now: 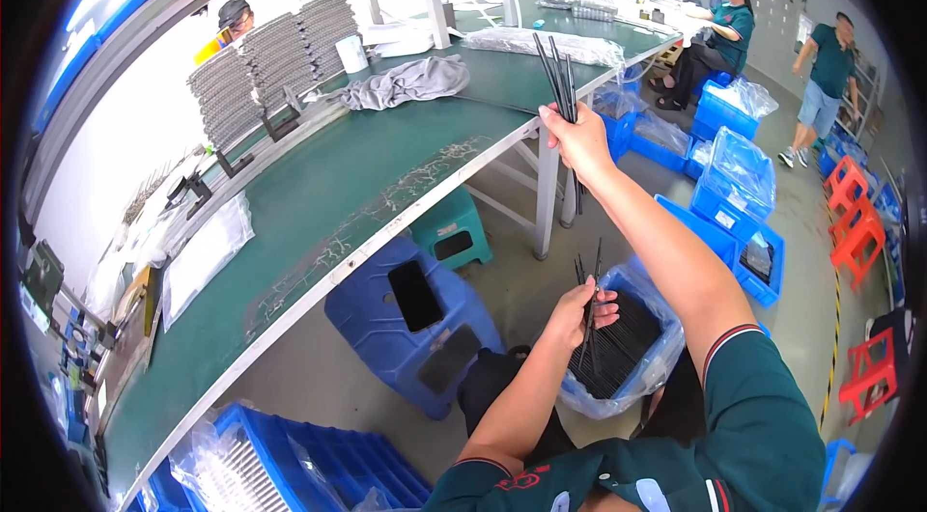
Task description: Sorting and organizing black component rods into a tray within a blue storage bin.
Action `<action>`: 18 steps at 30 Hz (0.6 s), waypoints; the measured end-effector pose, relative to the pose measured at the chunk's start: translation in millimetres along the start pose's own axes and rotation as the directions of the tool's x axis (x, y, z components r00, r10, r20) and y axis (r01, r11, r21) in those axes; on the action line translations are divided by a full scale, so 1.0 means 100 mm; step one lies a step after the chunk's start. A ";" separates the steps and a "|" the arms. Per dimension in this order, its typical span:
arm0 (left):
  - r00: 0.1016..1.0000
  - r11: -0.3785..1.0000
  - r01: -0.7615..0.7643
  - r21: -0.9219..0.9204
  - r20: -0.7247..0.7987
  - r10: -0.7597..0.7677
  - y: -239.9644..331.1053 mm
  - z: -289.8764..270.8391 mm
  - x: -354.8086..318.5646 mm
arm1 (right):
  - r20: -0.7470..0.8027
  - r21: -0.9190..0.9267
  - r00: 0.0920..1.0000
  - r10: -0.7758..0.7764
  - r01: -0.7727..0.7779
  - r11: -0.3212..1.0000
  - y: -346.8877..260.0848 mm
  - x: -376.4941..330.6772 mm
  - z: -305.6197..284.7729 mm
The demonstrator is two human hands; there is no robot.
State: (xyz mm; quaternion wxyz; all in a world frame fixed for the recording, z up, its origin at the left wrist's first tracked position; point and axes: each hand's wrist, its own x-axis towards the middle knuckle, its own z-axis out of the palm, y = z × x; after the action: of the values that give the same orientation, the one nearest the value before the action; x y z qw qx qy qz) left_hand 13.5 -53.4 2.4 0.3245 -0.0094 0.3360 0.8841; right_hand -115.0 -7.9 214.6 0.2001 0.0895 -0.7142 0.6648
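Observation:
My right hand is raised beside the table corner, its fingers closed around a bundle of thin black rods. The rods stand nearly upright and stick out above and below the fist. Lower down, my left hand pinches a few more black rods, tilted over a container lined with clear plastic. Many loose black rods fill that container, which sits between my knees. Whether the rods in my left hand touch those below, I cannot tell.
A green-topped workbench runs along the left, bearing a grey cloth and stacked grey trays. A blue stool with a phone stands under its edge. Blue bins line the right. Co-workers sit and walk farther off.

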 end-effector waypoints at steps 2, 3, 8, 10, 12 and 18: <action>1.000 1.000 -0.003 -0.005 -0.017 0.003 0.01 0.01 0.00 | 0.012 0.029 1.000 0.024 -0.024 0.999 -0.04 -0.03 -0.05; 1.000 1.000 -0.009 -0.002 -0.028 0.009 0.02 0.01 -0.01 | 0.034 0.017 0.998 0.054 -0.054 0.998 -0.04 -0.04 -0.09; 0.999 1.000 -0.011 0.002 -0.047 0.011 0.03 0.07 0.01 | 0.060 0.134 0.986 0.157 -0.163 0.977 -0.07 -0.15 -0.36; 0.998 1.000 -0.012 0.004 -0.059 0.012 0.00 0.09 0.06 | 0.059 0.119 0.980 0.188 -0.194 0.974 -0.04 -0.21 -0.57; 0.998 0.998 -0.054 -0.009 -0.017 0.054 -0.01 0.06 0.11 | 0.055 0.112 0.980 0.192 -0.197 0.974 -0.02 -0.32 -0.73; 0.997 0.991 -0.068 -0.113 -0.054 0.062 0.02 -0.08 0.14 | 0.089 -0.055 0.947 0.310 -0.306 0.951 0.51 -0.80 -1.17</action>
State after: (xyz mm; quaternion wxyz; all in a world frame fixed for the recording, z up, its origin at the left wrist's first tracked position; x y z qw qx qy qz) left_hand -0.2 -51.7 -5.4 0.2860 -0.0394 0.2930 0.9115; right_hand -42.7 101.6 140.0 0.0611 0.0049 -0.7417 0.6680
